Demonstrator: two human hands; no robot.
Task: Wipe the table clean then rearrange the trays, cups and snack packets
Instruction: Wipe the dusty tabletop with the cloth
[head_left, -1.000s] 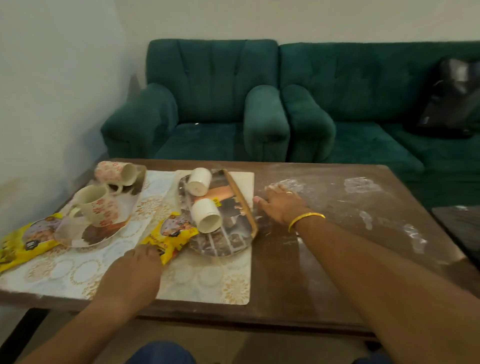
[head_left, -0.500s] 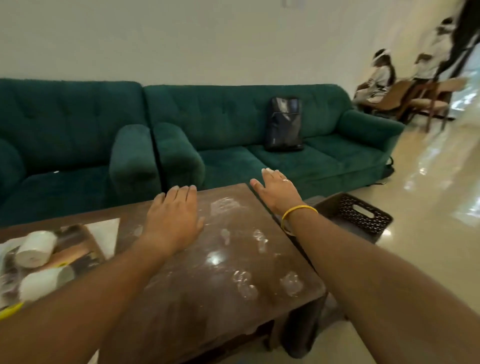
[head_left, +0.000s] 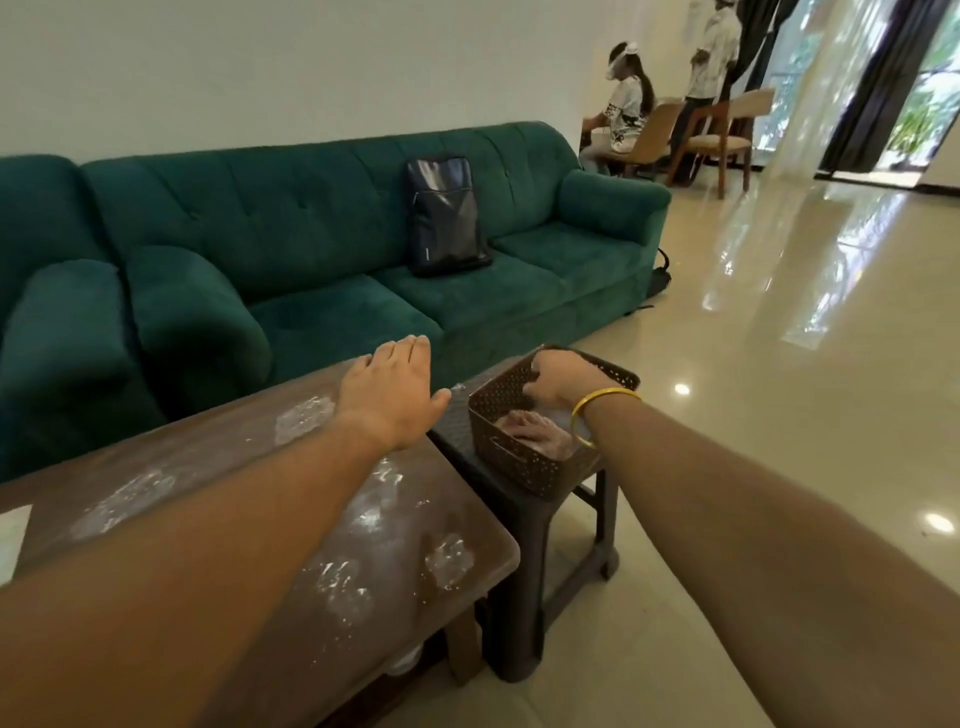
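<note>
Smeared table (head_left: 291, 519) — basket (head_left: 524, 457) on stool (head_left: 524, 525)

Living room with green sofas, pale wall and glossy tiled floor.

A plain off-white wall (head_left: 311, 67) fills the 12 o'clock area, and a long dark green tufted sofa (head_left: 322, 249) stands against it, with a dark backpack (head_left: 445, 215) leaning upright on its seat. A matching green armchair (head_left: 57, 322) sits just beside the sofa at 9 o'clock, arm touching arm. The cream tiled floor (head_left: 779, 322) spreads from 3 to 5 o'clock and mirrors bright daylight. At 1 o'clock wooden chairs (head_left: 727, 135) stand near tall glazed doors (head_left: 924, 88) hung with dark curtains (head_left: 857, 104); greenery shows outside. One person sits there and another stands beside.
</note>
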